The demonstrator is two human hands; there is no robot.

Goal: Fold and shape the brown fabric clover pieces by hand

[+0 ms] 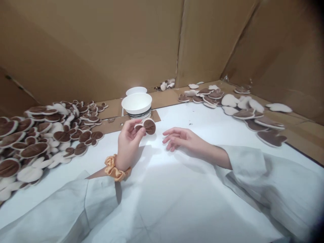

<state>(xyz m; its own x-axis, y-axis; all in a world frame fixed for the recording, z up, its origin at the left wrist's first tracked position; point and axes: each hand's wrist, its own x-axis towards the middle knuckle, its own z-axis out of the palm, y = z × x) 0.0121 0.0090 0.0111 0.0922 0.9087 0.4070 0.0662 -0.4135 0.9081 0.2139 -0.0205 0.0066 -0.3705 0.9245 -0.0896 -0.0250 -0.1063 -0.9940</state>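
Between the thumb and fingers of my left hand [130, 141] is a small brown fabric piece with a white edge [150, 127]. Its round part faces up, while my fingers cover some of the rest. A yellow scrunchie [115, 168] circles my left wrist. To the right, my right hand [181, 137] hovers over the white table, fingers loosely curled and apart, holding nothing. White paper bowls [137, 102] stand just behind my left hand, the front one with dark lines round its lower side.
A large heap of brown-and-white rabbit-head-shaped fabric pieces [34, 150] covers the left side. More such pieces [244, 113] lie at the back right. Cardboard walls [101, 47] enclose the white tabletop [152, 202]. Small white scraps [167, 84] sit by the back wall.
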